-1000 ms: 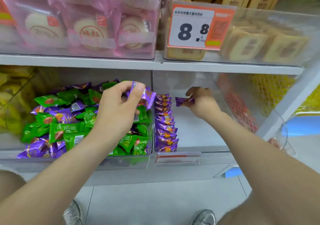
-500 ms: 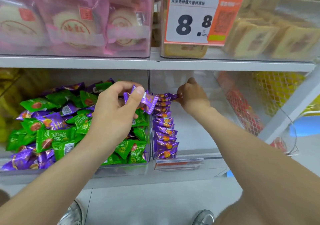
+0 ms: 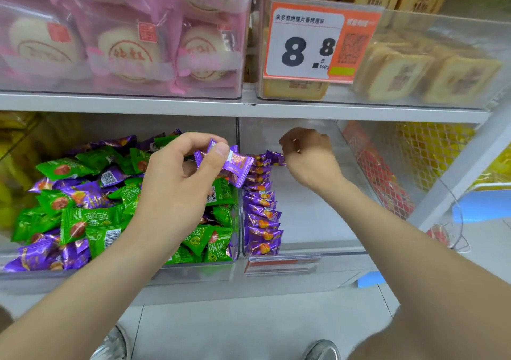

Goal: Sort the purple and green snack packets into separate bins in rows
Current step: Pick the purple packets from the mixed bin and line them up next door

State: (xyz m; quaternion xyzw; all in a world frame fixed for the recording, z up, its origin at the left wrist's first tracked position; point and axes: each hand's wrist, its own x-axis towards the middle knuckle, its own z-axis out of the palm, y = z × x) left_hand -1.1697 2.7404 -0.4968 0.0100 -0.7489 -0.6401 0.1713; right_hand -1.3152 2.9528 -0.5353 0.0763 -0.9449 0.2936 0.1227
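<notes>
Reaching farther, my right hand (image 3: 309, 160) pinches a purple packet (image 3: 276, 158) at the row (image 3: 261, 221)'s back end, my left hand (image 3: 179, 182) grips spare packets (image 3: 235, 166), and the mixed bin (image 3: 83, 275) looks mostly unsorted.

Price tag (image 3: 318, 41) on the upper right bin (image 3: 442, 19): big black 8.8, small 元 and 500g beneath, 米多奇烤馍片香烤原味 along the top, QR code on its orange side. Pink packets (image 3: 130, 52) carry red stamped characters, too soft to read. Green packets (image 3: 91, 221) show white Chinese lettering, blurred; one shows a barcode.
</notes>
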